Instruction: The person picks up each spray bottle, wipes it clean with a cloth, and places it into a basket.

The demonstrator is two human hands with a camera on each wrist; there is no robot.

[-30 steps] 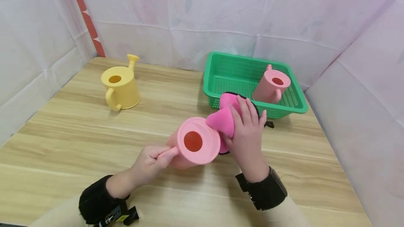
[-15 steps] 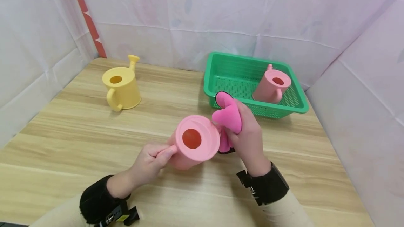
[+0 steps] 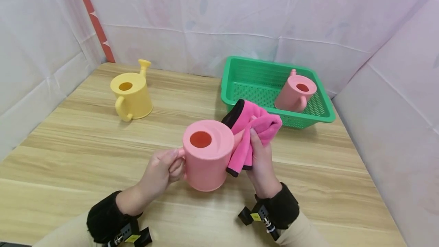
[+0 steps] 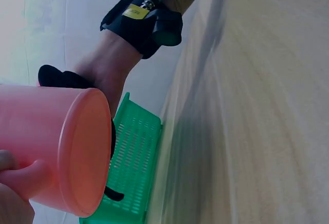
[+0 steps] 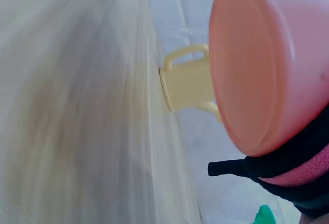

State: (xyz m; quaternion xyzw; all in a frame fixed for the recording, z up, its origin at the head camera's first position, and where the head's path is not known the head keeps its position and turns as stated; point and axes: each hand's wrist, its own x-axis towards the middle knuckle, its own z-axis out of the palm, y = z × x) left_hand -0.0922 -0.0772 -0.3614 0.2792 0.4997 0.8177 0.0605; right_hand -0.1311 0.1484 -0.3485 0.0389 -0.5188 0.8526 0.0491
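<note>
My left hand (image 3: 159, 176) grips the handle of a pink watering can (image 3: 207, 170), which is held up off the table, its round top opening facing up. In my right hand (image 3: 263, 167) is a bright pink cloth (image 3: 255, 121) with black edging, wrapped around the can's spout. Most of the spout is hidden under the cloth; a short stretch shows next to the body. From the left wrist view, the underside of the can (image 4: 87, 152) is visible above the table. The right wrist view shows the cloth's black edge (image 5: 293, 147) against the can's side.
A green basket (image 3: 236, 104) stands at the back right, with another pink watering can (image 3: 295, 94) tilted inside it. A yellow watering can (image 3: 132, 96) stands upright at the back left. White fabric walls (image 3: 205, 22) enclose the wooden table (image 3: 79, 155).
My right hand has turned over, bringing the cloth from the can's side and rim to around its spout. The left hand has tipped the can more upright.
</note>
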